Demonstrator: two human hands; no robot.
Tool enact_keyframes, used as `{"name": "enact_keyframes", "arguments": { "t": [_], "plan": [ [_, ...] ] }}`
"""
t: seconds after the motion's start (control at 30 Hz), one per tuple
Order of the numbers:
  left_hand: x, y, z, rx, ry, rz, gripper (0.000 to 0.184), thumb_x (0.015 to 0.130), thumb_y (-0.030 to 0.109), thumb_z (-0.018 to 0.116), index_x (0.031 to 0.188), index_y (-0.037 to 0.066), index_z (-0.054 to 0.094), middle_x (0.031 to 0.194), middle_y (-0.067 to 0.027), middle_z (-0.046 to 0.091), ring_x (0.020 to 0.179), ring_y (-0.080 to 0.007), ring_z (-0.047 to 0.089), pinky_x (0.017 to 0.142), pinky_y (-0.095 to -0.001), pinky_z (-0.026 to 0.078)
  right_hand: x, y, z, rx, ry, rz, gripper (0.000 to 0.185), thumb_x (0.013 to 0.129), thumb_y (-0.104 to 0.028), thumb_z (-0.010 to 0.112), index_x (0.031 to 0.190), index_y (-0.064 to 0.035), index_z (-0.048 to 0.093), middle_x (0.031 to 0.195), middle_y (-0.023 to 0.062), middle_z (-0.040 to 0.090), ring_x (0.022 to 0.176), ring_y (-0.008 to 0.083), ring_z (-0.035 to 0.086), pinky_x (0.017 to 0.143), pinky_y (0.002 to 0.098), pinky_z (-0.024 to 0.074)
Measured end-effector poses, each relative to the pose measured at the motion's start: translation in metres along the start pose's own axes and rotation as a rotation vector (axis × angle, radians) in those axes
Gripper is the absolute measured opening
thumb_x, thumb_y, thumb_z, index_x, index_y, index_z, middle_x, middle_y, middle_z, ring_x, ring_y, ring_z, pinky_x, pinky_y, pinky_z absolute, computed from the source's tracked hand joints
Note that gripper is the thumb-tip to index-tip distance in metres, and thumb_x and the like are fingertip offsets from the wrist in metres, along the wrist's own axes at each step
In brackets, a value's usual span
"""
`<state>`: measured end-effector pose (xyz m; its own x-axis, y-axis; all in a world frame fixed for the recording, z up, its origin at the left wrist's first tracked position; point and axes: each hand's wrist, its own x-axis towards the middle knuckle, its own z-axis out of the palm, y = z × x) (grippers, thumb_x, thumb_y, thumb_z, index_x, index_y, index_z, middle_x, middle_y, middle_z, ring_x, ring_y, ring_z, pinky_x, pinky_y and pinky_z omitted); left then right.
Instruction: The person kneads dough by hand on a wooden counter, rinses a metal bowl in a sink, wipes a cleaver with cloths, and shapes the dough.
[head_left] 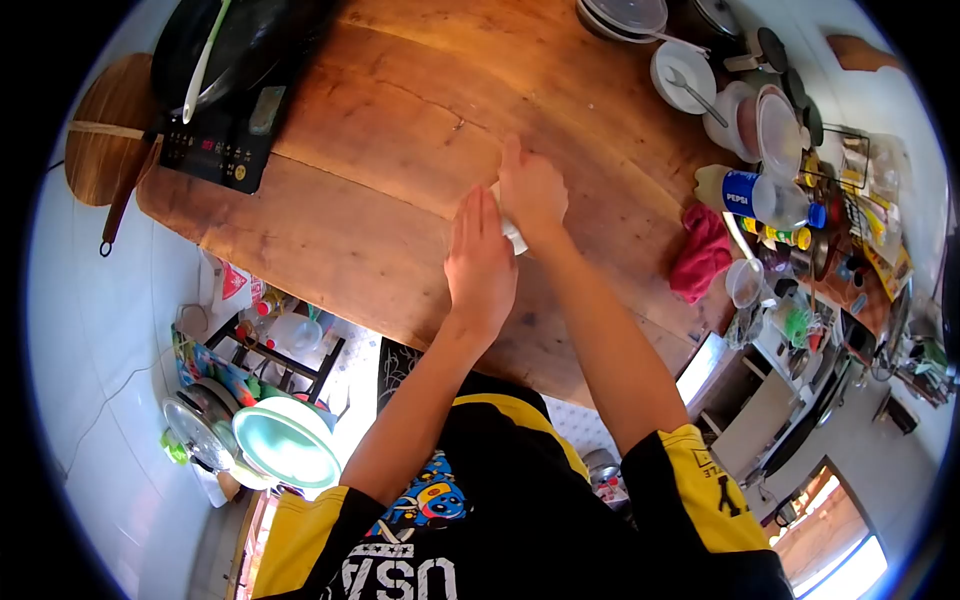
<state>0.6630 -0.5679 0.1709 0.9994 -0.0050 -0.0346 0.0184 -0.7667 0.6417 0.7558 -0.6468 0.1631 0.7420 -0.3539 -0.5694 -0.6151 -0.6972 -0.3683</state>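
Note:
Over the middle of the wooden table (pixel 350 215), my two hands meet around a small white piece (pixel 514 236). Only parts of it show between them, and I cannot make out what it is made of. My left hand (pixel 480 265) presses against it from the left, its fingers straight and held together. On the far right side of the piece, my right hand (pixel 534 195) is closed over it, with the fingertips hidden.
At the back left, a black wok (pixel 245 50) stands on an induction cooker (pixel 215 150) beside a round wooden board (pixel 105 100). A white bowl (pixel 670 75), a Pepsi bottle (pixel 765 198) and a red cloth (pixel 703 255) line the right side. A green basin (pixel 285 445) sits lower left.

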Motion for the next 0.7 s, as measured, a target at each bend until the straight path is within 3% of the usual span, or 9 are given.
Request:
{"name": "enact_keyframes", "arguments": {
  "t": [0.13, 0.17, 0.3, 0.43, 0.47, 0.5, 0.57, 0.63, 0.7],
  "plan": [
    [-0.017, -0.013, -0.01, -0.288, -0.016, -0.128, 0.061, 0.078, -0.002, 0.062, 0.134, 0.003, 0.039, 0.133, -0.0163, 0.045, 0.124, -0.0302, 0.045, 0.094, -0.0358, 0.047, 0.001, 0.036, 0.029, -0.144, 0.198, -0.574, 0.04, 0.089, -0.036, 0.045, 0.08, -0.0052, 0.069, 0.09, 0.0148, 0.067, 0.087, 0.0324, 0.062, 0.077, 0.0435, 0.0457],
    [-0.021, -0.025, 0.002, -0.702, -0.002, -0.377, 0.058, 0.08, -0.001, 0.063, 0.134, 0.003, 0.04, 0.13, -0.0137, 0.047, 0.122, -0.0264, 0.046, 0.094, -0.0357, 0.048, 0.009, 0.038, 0.036, -0.139, 0.303, -0.794, 0.04, 0.09, -0.034, 0.044, 0.077, -0.0057, 0.069, 0.087, 0.0149, 0.067, 0.084, 0.0322, 0.064, 0.074, 0.0434, 0.0469],
    [0.008, -0.035, 0.027, -1.682, 0.085, -0.918, 0.052, 0.086, 0.004, 0.063, 0.133, 0.004, 0.04, 0.122, -0.008, 0.05, 0.115, -0.0178, 0.05, 0.092, -0.0332, 0.049, 0.041, -0.02, 0.032, -0.384, 0.083, -0.425, 0.04, 0.092, -0.031, 0.042, 0.073, -0.0077, 0.069, 0.077, 0.0139, 0.067, 0.076, 0.0306, 0.065, 0.069, 0.0431, 0.0485],
    [0.013, -0.037, 0.016, -1.317, 0.055, -0.924, 0.039, 0.083, 0.008, 0.068, 0.118, 0.002, 0.052, 0.112, -0.0072, 0.057, 0.099, -0.0169, 0.059, 0.086, -0.0315, 0.051, 0.031, -0.013, 0.025, -0.282, 0.097, -0.309, 0.047, 0.096, -0.033, 0.035, 0.076, -0.0076, 0.069, 0.079, 0.0173, 0.067, 0.078, 0.0298, 0.066, 0.067, 0.0421, 0.0502],
    [0.009, -0.043, 0.013, -0.935, 0.021, -0.774, 0.035, 0.08, 0.006, 0.069, 0.111, 0.0, 0.055, 0.109, -0.0118, 0.059, 0.094, -0.024, 0.062, 0.082, -0.0345, 0.052, 0.033, 0.001, 0.031, -0.235, 0.084, -0.242, 0.05, 0.097, -0.036, 0.032, 0.081, -0.0063, 0.069, 0.084, 0.0182, 0.067, 0.081, 0.0312, 0.066, 0.069, 0.0429, 0.0501],
    [0.004, -0.036, 0.006, -0.94, 0.016, -0.767, 0.035, 0.08, 0.006, 0.069, 0.111, 0.0, 0.055, 0.109, -0.0118, 0.059, 0.094, -0.024, 0.062, 0.082, -0.0345, 0.052, 0.027, 0.009, 0.027, -0.194, 0.067, -0.165, 0.053, 0.098, -0.038, 0.028, 0.086, -0.0049, 0.069, 0.089, 0.0191, 0.067, 0.083, 0.0325, 0.065, 0.072, 0.0437, 0.0501],
    [-0.002, -0.018, -0.008, -0.385, 0.059, -0.328, 0.038, 0.077, 0.001, 0.065, 0.113, 0.0, 0.052, 0.111, -0.0169, 0.057, 0.091, -0.0338, 0.062, 0.079, -0.0383, 0.052, 0.018, 0.007, 0.004, -0.317, 0.163, -0.261, 0.058, 0.098, -0.042, 0.026, 0.094, -0.0025, 0.068, 0.097, 0.0191, 0.067, 0.093, 0.0343, 0.063, 0.08, 0.0462, 0.0482],
    [-0.004, 0.0, -0.008, -0.343, 0.02, -0.275, 0.042, 0.077, -0.003, 0.062, 0.117, 0.003, 0.051, 0.114, -0.0184, 0.055, 0.096, -0.0358, 0.06, 0.075, -0.0396, 0.051, 0.006, -0.012, -0.029, 0.108, -0.159, -0.046, 0.057, 0.097, -0.043, 0.029, 0.088, -0.0026, 0.069, 0.09, 0.0165, 0.068, 0.097, 0.0315, 0.061, 0.083, 0.0467, 0.046],
    [-0.001, 0.008, 0.002, -0.116, 0.005, -0.112, 0.049, 0.076, -0.003, 0.062, 0.122, 0.005, 0.045, 0.12, -0.0184, 0.052, 0.096, -0.0369, 0.059, 0.076, -0.0402, 0.051, -0.005, -0.011, -0.006, -0.137, -0.043, -0.157, 0.055, 0.096, -0.042, 0.031, 0.079, -0.0036, 0.067, 0.083, 0.0163, 0.066, 0.089, 0.0315, 0.061, 0.078, 0.0469, 0.0464]
  ]
}}
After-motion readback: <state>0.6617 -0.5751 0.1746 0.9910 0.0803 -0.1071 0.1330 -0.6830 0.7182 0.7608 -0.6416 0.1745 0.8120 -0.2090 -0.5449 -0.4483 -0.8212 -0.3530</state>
